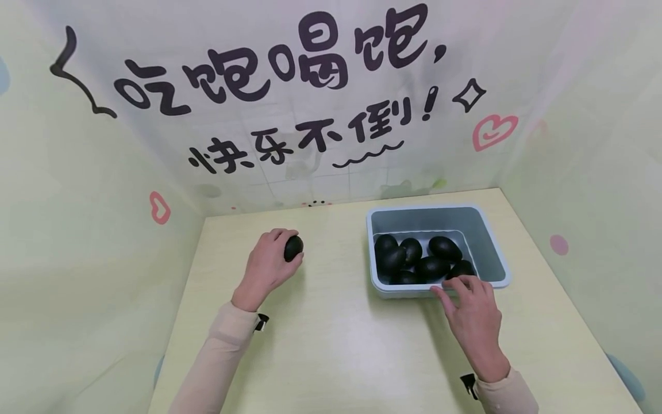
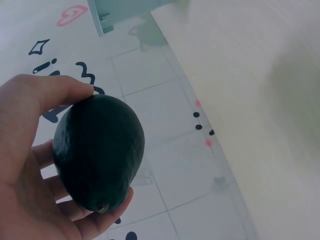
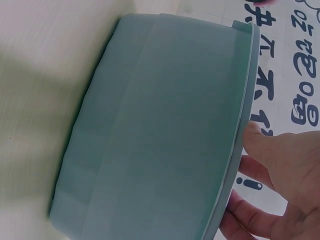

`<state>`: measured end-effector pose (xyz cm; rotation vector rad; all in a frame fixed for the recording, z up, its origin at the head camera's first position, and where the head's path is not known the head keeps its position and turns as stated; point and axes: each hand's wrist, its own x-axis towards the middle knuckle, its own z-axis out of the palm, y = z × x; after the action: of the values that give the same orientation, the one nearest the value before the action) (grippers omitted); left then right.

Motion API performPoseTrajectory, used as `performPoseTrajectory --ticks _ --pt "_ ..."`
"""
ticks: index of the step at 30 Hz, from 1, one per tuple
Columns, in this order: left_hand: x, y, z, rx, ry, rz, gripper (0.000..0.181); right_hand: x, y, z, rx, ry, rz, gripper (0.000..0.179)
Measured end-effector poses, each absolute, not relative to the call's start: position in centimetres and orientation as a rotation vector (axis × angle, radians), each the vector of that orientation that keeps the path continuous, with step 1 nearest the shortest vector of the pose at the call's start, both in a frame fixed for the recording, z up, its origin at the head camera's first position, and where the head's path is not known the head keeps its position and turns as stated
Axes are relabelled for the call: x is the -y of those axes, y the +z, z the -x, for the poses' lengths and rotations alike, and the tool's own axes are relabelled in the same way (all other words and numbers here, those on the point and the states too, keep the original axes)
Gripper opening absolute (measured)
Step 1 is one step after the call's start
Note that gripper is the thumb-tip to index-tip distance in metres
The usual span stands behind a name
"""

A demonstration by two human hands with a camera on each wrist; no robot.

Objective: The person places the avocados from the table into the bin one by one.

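Observation:
My left hand [image 1: 270, 261] grips a dark avocado [image 1: 293, 248] above the left part of the table. In the left wrist view, the thumb lies at the top of this avocado [image 2: 100, 150] and the fingers wrap behind and under it; its stem end points down. On the right, a blue-grey plastic bin [image 1: 488, 241] holds several more dark avocados [image 1: 432, 268]. My right hand [image 1: 476, 316] pinches the near rim of the bin, thumb outside and fingertips over the edge. The right wrist view shows the bin's outer wall [image 3: 165, 120] beside that thumb.
A pale wooden table [image 1: 331, 351] lies under both hands. White printed cloth walls [image 1: 320, 178] stand behind it and at both sides, with large black lettering at the back. The bin stands near the table's back right corner.

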<state>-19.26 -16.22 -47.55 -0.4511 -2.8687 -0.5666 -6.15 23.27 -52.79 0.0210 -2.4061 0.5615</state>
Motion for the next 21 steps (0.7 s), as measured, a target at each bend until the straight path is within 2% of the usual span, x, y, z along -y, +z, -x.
performPoseTrajectory --ticks 21 --pt "11.8 -45.5 20.0 2.85 -0.547 0.603 0.044 -23.5 -53.2 6.2 2.404 0.556 -0.023 0.081"
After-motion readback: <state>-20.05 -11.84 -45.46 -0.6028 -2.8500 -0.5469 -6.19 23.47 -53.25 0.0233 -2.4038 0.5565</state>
